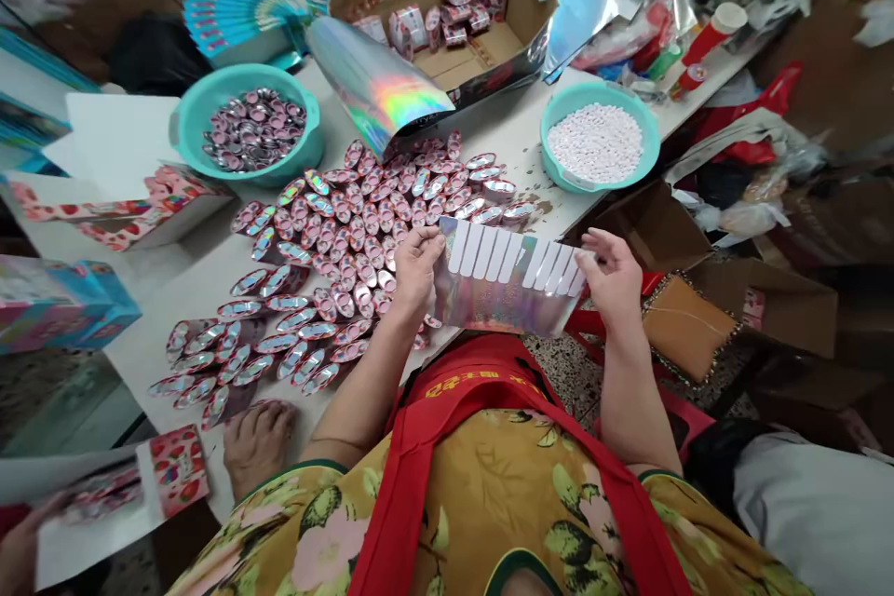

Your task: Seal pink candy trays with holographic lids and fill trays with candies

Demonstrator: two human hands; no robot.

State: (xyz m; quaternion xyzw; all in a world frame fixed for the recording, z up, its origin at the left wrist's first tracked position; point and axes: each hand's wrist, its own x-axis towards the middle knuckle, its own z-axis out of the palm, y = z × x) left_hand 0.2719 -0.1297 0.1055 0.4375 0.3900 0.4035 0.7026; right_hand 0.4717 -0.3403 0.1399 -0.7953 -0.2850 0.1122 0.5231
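Note:
My left hand (417,272) pinches the left edge of a shiny holographic sticker sheet (503,303). Its upper half carries a row of whitish strips with rounded ends. At the sheet's upper right corner, my right hand (613,277) grips it between thumb and fingers. The sheet is held up in front of my red apron (475,382), by the table's edge. Just beyond my left hand, many small oval containers (349,251) with pink and silvery tops stand packed together on the white table (188,298).
Beyond them are a turquoise bowl (311,135) of pink-and-silver pieces, another bowl (649,144) of white pellets, and a cardboard box (517,28) with packs. At left, another person's hand (258,442) rests on the table near a strawberry-print box (182,466). Open cartons (789,307) stand right.

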